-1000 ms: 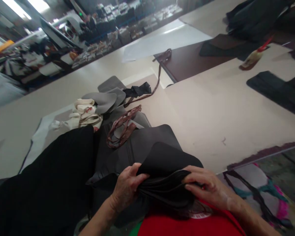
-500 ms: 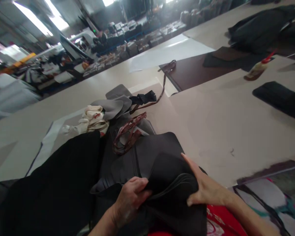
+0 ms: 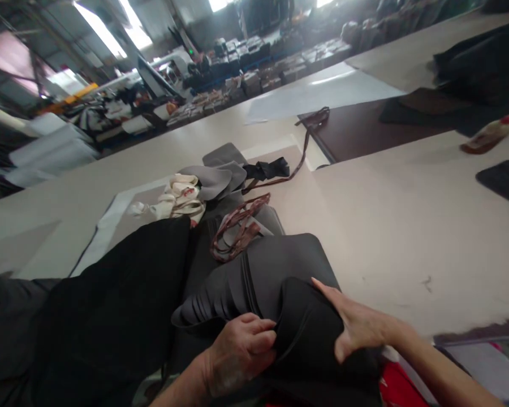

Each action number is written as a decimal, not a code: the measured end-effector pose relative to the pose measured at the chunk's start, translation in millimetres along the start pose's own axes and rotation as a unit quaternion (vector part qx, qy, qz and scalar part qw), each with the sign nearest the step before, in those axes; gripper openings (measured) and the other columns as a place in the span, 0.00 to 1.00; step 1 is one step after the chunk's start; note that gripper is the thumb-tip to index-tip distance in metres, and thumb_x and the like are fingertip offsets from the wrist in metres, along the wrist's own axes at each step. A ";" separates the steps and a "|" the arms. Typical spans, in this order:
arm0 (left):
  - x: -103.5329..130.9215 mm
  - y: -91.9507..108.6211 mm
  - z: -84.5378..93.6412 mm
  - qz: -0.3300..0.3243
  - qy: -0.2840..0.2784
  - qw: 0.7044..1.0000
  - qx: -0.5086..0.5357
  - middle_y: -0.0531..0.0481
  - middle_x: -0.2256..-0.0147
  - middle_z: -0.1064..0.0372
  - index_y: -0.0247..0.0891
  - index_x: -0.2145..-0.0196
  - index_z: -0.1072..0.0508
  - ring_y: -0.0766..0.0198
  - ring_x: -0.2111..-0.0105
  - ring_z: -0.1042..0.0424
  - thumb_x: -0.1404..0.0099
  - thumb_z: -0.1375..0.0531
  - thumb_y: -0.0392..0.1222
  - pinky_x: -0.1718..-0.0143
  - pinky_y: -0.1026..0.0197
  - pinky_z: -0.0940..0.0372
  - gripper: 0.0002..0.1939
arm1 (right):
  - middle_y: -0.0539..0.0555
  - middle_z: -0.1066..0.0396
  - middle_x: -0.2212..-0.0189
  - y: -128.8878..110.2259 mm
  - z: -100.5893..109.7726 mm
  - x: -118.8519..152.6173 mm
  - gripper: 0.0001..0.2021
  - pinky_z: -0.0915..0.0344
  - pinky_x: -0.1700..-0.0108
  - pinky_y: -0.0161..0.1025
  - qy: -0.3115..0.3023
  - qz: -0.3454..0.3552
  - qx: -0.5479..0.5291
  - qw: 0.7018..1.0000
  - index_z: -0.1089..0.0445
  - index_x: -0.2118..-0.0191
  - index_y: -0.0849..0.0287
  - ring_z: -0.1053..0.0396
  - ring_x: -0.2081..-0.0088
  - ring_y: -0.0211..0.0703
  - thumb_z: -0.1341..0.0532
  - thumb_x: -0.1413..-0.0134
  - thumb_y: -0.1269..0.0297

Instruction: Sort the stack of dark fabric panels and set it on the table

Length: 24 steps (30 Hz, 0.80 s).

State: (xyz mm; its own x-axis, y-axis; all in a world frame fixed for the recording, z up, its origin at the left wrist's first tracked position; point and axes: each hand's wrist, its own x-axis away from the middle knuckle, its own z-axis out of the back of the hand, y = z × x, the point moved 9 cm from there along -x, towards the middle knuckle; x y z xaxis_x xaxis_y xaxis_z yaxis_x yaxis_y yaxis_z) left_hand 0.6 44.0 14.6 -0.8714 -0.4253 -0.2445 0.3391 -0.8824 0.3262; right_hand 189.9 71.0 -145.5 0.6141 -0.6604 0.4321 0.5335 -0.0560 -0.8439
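A stack of black fabric pieces (image 3: pixel 292 254) lies in front of me, its near end folded over towards my body. My left hand (image 3: pixel 241 350) is closed, pinching the edge of the fabric beside the fold. On the other side my right hand (image 3: pixel 360 325) clasps the folded part, its thumb apart from the fingers, and some fingertips are hidden. A coil of brown patterned strips (image 3: pixel 237 226) rests just beyond the stack. Left of it lies a larger spread of black fabric (image 3: pixel 119 305).
Grey fabric pieces (image 3: pixel 220 181) and a crumpled cream cloth (image 3: pixel 180 198) lie further up the pale table (image 3: pixel 385 226). At the right are a red-tipped bottle (image 3: pixel 490 135) and a dark bundle (image 3: pixel 483 62). A dark brown sheet (image 3: pixel 356 127) covers part of the back.
My view has turned, so the table things appear shifted, mostly to the right. The folded black fabric has closed over more between my hands, which keep their hold.
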 end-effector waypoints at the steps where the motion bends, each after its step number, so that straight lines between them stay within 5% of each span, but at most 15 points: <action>1: -0.1 0.0 -0.3 0.002 0.001 1.000 0.000 0.53 0.66 0.25 0.39 0.69 0.31 0.65 0.55 0.24 0.25 0.50 0.35 0.61 0.60 0.35 0.14 | 0.72 0.67 0.28 0.4 0.9 -0.1 0.79 0.62 0.29 0.60 -0.001 0.004 -0.001 1.000 0.73 0.26 0.64 0.63 0.29 0.67 0.21 0.74 0.41; 9: 3.2 0.4 -5.5 -0.013 -0.003 1.000 -0.011 0.53 0.65 0.25 0.40 0.69 0.31 0.65 0.53 0.26 0.26 0.49 0.36 0.58 0.61 0.35 0.13 | 0.71 0.65 0.28 9.0 2.0 1.0 0.78 0.61 0.29 0.57 -0.001 0.001 -0.002 1.000 0.72 0.26 0.65 0.62 0.29 0.67 0.23 0.73 0.37; 16: 3.2 4.2 2.4 -0.029 0.064 0.997 -0.011 0.56 0.66 0.26 0.40 0.69 0.31 0.66 0.53 0.27 0.28 0.43 0.36 0.59 0.60 0.37 0.09 | 0.67 0.69 0.28 10.0 1.7 14.2 0.79 0.61 0.28 0.49 -0.016 -0.047 -0.027 0.998 0.77 0.26 0.63 0.62 0.28 0.60 0.22 0.73 0.43; 24: 3.9 -0.6 -3.4 0.001 0.025 1.000 -0.010 0.54 0.63 0.26 0.40 0.68 0.30 0.66 0.52 0.27 0.27 0.45 0.38 0.58 0.60 0.38 0.10 | 0.65 0.51 0.31 6.1 1.1 28.7 0.74 0.52 0.31 0.51 -0.013 -0.060 -0.095 0.994 0.73 0.25 0.59 0.49 0.32 0.63 0.22 0.70 0.50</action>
State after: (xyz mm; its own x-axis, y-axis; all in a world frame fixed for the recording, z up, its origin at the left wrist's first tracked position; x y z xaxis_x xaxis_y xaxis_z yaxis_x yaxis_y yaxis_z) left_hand -1.8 42.2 10.4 -0.8523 -0.4355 -0.2898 0.3477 -0.8855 0.3082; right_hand 211.5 52.5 -137.9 0.5682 -0.6213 0.5396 0.4857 -0.2762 -0.8294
